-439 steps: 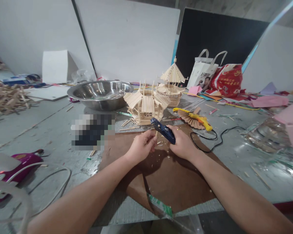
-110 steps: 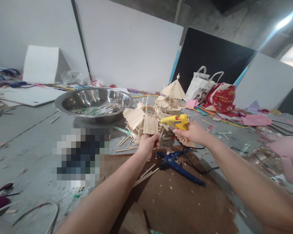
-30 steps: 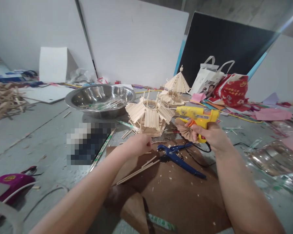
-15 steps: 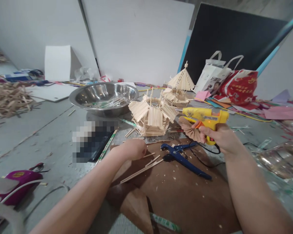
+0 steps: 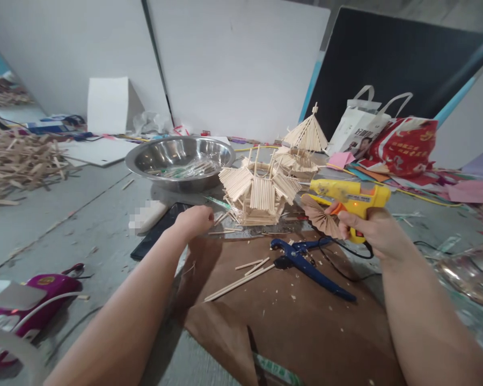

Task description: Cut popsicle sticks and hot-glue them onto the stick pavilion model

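My right hand [image 5: 364,228] grips a yellow hot glue gun [image 5: 342,194], a finger at its orange trigger. The nozzle points left, toward a small wooden-stick pavilion model [image 5: 261,195] with a sloping slatted roof. A pleated brown fan shape [image 5: 322,217] shows just below the gun; whether my hand touches it I cannot tell. My left hand [image 5: 196,221] is closed, low beside loose short sticks [image 5: 222,219] left of the model. Its fingertips are hidden, so anything in them does not show. Blue-handled cutters [image 5: 312,271] lie on brown paper [image 5: 306,332], near several thin sticks [image 5: 239,283].
Behind my left hand stands a steel basin [image 5: 139,163] holding plastic-wrapped sticks. A dark phone [image 5: 156,236] lies beside that hand. Further back are a second pavilion model [image 5: 306,139] and bags [image 5: 402,145]. A purple power strip [image 5: 44,300] sits at left, a wood pile [image 5: 20,166] beyond it.
My left hand has moved left and slightly away from me, off the brown paper toward the loose sticks and phone. The glue gun stays in my right hand; the view has shifted slightly.
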A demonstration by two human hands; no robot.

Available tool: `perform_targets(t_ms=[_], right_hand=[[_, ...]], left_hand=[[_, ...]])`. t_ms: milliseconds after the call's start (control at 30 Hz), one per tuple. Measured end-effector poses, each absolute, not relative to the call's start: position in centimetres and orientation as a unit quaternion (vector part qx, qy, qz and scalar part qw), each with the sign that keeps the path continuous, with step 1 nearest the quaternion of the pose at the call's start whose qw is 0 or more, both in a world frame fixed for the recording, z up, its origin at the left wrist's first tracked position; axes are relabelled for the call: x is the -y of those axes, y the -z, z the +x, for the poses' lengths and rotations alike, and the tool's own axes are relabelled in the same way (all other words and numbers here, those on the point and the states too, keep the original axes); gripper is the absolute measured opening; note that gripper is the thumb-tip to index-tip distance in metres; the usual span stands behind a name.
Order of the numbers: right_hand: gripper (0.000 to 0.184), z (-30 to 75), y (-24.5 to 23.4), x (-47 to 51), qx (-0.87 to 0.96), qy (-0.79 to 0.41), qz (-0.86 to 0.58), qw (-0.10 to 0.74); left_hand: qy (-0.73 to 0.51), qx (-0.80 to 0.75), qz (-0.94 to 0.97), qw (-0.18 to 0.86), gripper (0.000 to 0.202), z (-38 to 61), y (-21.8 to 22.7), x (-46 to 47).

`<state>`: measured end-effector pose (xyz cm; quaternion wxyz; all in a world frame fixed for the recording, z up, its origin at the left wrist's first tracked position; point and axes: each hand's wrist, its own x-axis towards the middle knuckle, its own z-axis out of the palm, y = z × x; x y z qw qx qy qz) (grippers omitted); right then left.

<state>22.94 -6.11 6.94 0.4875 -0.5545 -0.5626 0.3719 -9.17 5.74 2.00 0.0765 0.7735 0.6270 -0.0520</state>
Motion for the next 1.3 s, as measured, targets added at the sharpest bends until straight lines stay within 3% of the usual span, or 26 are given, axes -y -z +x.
perform_targets(t_ms=[967,1300], right_hand=[[0.023,23.1,-6.6,5.9,0.583,-0.383,-0.529,0.483],[0.020,23.4,-6.5,5.7,0.580,-0.400,-0.520,0.483]], left_hand=[[0.071,-0.533,0.840,0.077,0.016,-6.4,-0.4,-4.9],[-0.029,-0.470,0.876,0.101,0.015,-5.3,-4.6,-2.2]])
